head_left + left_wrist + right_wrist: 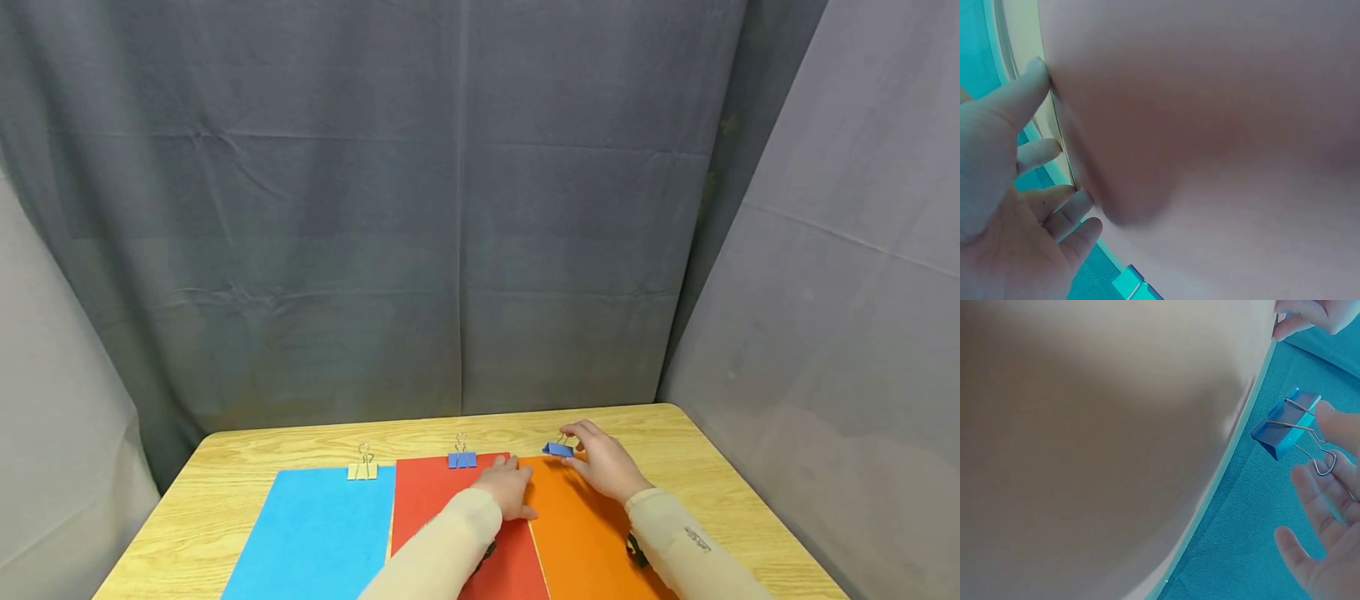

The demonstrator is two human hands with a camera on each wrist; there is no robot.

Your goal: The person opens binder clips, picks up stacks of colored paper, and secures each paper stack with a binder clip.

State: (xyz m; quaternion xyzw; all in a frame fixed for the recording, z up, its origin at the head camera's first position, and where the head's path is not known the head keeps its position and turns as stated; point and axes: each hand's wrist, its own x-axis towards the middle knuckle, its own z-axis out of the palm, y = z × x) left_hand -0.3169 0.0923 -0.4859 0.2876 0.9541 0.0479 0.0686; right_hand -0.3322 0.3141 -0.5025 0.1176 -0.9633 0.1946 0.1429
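My right hand [609, 465] pinches a blue binder clip [557, 449] by its wire handles, just above the top edge of an orange sheet [577, 525]. Seen from the right wrist, the thumb and fingers are at the handles and the blue clip body [1285, 425] faces the sheet's edge, apart from it. With spread fingers, my left hand [504, 487] rests where the orange sheet meets a red sheet [427, 492]. In the left wrist view, the fingertips of that left hand [1029, 187] touch the sheet's edge.
Another blue binder clip [462, 459] sits on the red sheet's top edge. To the left, a blue sheet [322, 517] carries a pale yellow binder clip [363, 471] at its top. The sheets lie side by side on a wooden table [180, 517], with grey curtains [337, 250] around it.
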